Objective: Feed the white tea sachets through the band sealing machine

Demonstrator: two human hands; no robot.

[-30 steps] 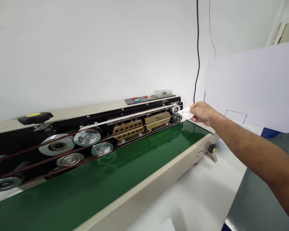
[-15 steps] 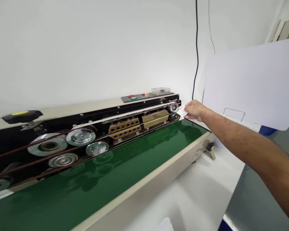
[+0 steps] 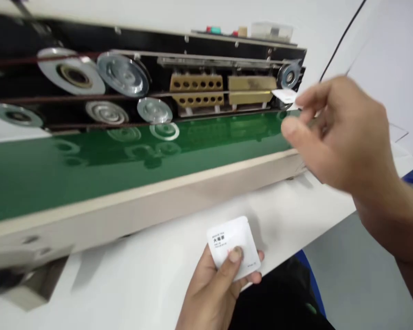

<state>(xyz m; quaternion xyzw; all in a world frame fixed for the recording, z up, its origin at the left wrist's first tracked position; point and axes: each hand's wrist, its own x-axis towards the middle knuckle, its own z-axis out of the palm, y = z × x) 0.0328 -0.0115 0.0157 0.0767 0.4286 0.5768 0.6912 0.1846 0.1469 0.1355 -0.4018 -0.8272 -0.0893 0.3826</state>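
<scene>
My left hand [image 3: 220, 284] holds a white square sachet [image 3: 232, 245] with dark printed characters, pinched under the thumb above the white table. My right hand [image 3: 340, 130], blurred by motion, is at the feed end of a band sealer, fingers and thumb apart. A small white packet [image 3: 285, 96] sits just past its fingertips, by the steel feed rollers [image 3: 289, 75]. The packet's far end is hidden there. Brass heater blocks [image 3: 196, 89] and steel pulleys [image 3: 122, 73] line the sealer above its green conveyor belt [image 3: 89, 169].
The sealer's beige front rail [image 3: 141, 206] runs along a white table [image 3: 141, 284]. A control strip with coloured buttons [image 3: 223, 31] and a clear plastic box [image 3: 271, 31] top the machine. A black cable [image 3: 340, 41] runs behind it. Grey floor [image 3: 358, 270] lies beyond the table edge.
The view has tilted down and moved closer to the sealer. My left hand has appeared with a white sachet. My right hand has come back from the rollers, its fingers apart, and the packet stays there.
</scene>
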